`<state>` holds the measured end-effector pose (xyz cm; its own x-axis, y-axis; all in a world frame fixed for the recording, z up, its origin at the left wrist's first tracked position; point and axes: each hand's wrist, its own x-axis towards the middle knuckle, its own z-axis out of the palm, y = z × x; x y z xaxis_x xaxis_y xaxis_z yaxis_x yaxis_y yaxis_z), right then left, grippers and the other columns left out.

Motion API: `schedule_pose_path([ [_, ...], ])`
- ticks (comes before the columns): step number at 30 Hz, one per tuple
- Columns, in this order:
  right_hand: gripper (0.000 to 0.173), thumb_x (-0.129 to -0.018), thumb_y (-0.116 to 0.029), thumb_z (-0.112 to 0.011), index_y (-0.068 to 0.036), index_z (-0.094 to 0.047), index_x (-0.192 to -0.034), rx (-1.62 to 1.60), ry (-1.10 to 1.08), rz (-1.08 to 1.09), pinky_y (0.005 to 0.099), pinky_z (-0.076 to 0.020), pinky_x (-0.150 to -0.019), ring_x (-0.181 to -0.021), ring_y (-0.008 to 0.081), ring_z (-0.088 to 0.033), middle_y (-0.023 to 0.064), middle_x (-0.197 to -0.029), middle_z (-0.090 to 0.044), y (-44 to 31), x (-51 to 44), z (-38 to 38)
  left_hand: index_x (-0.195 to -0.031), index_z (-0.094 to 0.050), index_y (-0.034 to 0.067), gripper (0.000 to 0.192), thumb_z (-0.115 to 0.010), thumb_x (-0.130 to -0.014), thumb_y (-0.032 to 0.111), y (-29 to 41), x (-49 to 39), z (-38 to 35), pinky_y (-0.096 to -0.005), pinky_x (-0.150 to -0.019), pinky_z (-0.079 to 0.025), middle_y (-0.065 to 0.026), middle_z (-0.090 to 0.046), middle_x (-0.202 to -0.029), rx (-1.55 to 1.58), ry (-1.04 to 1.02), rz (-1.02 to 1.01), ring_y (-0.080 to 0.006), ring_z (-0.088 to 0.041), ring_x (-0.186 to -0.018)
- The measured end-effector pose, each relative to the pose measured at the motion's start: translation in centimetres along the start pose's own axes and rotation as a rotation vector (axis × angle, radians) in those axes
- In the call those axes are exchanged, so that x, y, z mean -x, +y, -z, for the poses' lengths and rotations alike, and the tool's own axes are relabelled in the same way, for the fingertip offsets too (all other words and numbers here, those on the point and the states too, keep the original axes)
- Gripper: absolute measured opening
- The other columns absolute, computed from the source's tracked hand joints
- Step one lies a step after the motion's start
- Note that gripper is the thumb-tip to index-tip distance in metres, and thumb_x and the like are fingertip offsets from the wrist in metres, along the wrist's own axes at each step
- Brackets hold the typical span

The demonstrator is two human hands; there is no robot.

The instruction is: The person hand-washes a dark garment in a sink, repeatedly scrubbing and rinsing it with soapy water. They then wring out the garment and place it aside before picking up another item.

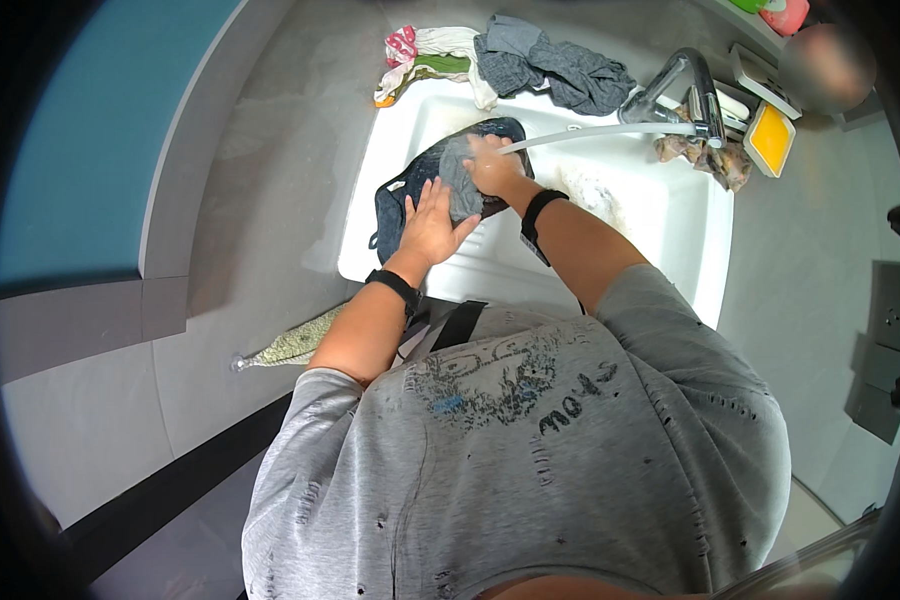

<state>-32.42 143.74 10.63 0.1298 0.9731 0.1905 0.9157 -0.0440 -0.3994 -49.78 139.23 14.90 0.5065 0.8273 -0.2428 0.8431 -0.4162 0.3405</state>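
Observation:
A dark navy garment (pixel 420 166) lies over the ribbed left part of a white sink (pixel 679 217), with a smaller grey cloth (pixel 459 176) on top of it. My left hand (pixel 433 225) rests flat with its fingers apart on the lower left edge of the grey cloth and the dark fabric. Bent over the cloth's upper right side, my right hand (pixel 491 165) presses on it; whether its fingers grip the fabric is hard to tell. From the chrome faucet (pixel 709 112) a stream of water (pixel 600 133) arcs left onto my right hand.
Grey clothing (pixel 555 64) and a white, green and pink garment (pixel 442 64) lie along the sink's back rim. Crumpled brownish material (pixel 724 165), a yellow block in a dish (pixel 770 140) and a white box (pixel 763 81) are by the faucet. A greenish towel (pixel 300 341) hangs left.

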Motion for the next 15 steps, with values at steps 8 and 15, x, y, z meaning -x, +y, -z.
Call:
schedule_pose_path([
  [8,0.030,-0.094,-0.035,-0.049,-0.009,-0.063,-0.087,-0.087,-0.180,0.384,0.0495,-0.0521,-0.064,-0.075,0.0355,-0.066,0.0132,-0.086,-0.067,-2.1,2.0,2.1,-0.153,-0.012,0.000,0.082,-0.038,-0.096,0.052,0.5,-1.5,0.5,-0.0527,-0.119,-0.003,-0.0156,-0.004,-0.162,-0.280,-0.360,0.199,-0.0315,0.002,-0.150],
  [15,0.009,-0.083,-0.018,-0.058,-0.011,-0.062,-0.087,0.051,-0.056,0.356,0.0420,-0.0546,-0.060,-0.075,0.0299,-0.064,0.0108,-0.090,-0.061,-1.0,1.6,0.0,-0.153,-0.011,0.000,0.082,-0.042,-0.096,0.049,1.1,-1.0,0.4,-0.0512,-0.119,-0.004,-0.0152,-0.002,-0.162,-0.129,-0.171,0.207,-0.0290,0.000,-0.150],
])
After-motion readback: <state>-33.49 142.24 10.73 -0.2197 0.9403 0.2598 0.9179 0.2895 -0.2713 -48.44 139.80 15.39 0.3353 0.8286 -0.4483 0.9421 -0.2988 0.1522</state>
